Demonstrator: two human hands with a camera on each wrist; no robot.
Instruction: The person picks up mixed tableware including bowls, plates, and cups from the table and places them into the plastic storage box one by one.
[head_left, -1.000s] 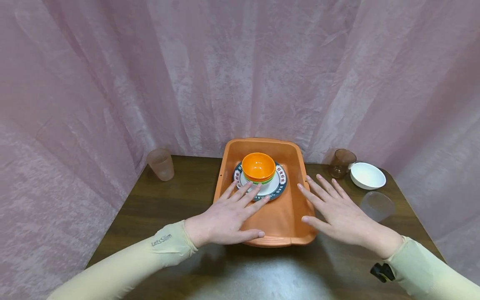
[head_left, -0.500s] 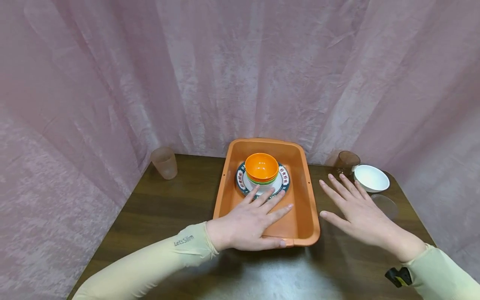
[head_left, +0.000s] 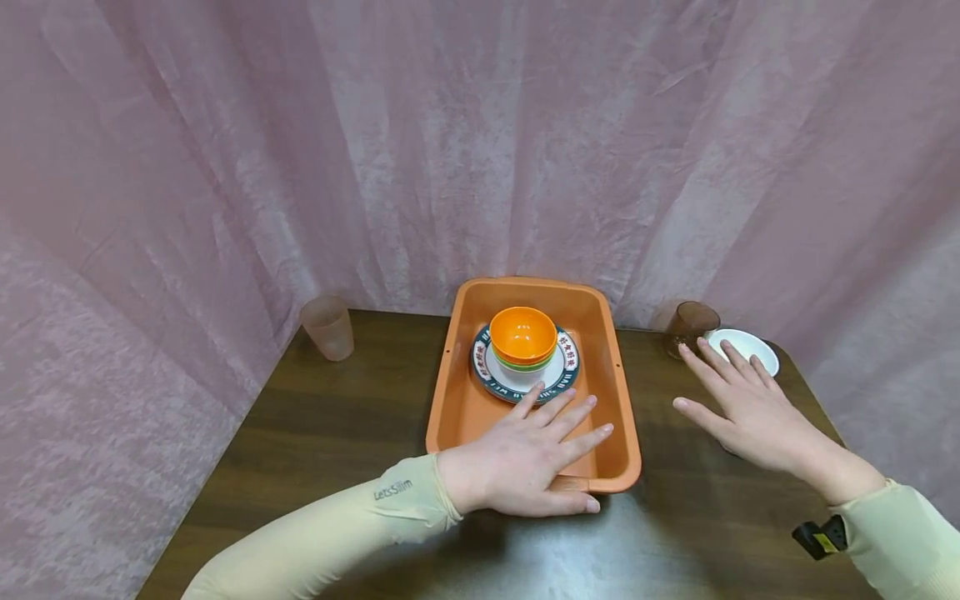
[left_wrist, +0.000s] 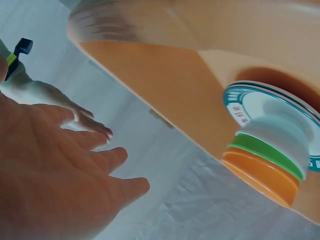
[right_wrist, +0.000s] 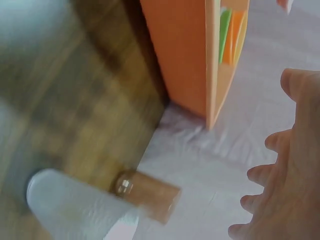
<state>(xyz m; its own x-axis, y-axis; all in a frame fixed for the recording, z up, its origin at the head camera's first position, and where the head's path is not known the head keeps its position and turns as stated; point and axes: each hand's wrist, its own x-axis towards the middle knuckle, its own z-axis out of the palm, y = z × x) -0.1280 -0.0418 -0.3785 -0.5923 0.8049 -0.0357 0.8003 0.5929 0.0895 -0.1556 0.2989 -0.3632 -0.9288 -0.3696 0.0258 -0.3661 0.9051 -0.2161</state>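
Note:
My left hand [head_left: 525,462], fingers spread, hovers over the near edge of the orange plastic basin [head_left: 624,417] and holds nothing. Inside the basin, a stack of bowls with an orange bowl [head_left: 522,333] on top stands on a plate [head_left: 564,379] with a dark green patterned rim. Green and white bowls show below the orange one in the left wrist view. To the basin's right, my right hand [head_left: 757,417] is held in the air with fingers extended, partly covering a white bowl [head_left: 750,346]. A frosted clear cup [right_wrist: 70,205] shows in the right wrist view; the hand hides it from the head view.
A brown see-through cup [head_left: 693,323] stands at the back right beside the white bowl. At the back left is a pinkish frosted cup [head_left: 328,329]. Pink curtains [head_left: 480,150] hang behind and around the dark wooden table [head_left: 337,417].
Both hands have moved rightward, the left across the basin's near edge, the right away from the basin over the white bowl and clear cup. Basin, dishes and cups keep their places.

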